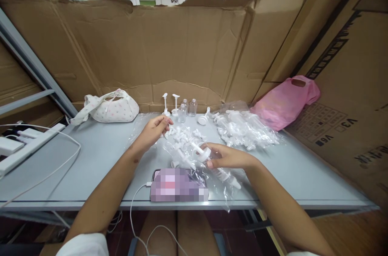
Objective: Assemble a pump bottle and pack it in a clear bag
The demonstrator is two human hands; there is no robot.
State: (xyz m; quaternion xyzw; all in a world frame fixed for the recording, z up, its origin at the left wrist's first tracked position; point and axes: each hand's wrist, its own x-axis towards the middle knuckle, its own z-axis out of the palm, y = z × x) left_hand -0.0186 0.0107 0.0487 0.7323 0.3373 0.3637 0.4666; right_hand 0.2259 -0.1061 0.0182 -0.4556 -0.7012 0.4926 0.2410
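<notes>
Right now, the right hand [226,156] has its thumb and fingers closed around a white pump [205,154], held low over the front half of the grey table [91,155], amid crinkled clear plastic [223,194] that reaches to the table's front edge. More white pumps lie within and beside that plastic, close to the fingers. The left hand [154,130] is raised just beside a pile of small white parts [182,135], its thumb and fingertips drawn together; whether something is pinched between them, I cannot tell. Behind it, two white pumps stand upright with their nozzles up, and beside these is a cluster of three clear bottles [192,108]. One loose pump [203,118] rests to the right of the bottles. Farther right, a clear bag [242,126] full of white pumps lies near a pink bag [281,100], which leans against a big printed carton [333,126]. A phone [169,185], its screen blurred out, lies at the front edge between the forearms, with a white cable [132,203] plugged into its left end. At the back left sits a white flowered cloth bag [117,108], against a wall of cardboard [145,46]. A power strip [39,146] lies along the table's left side.
</notes>
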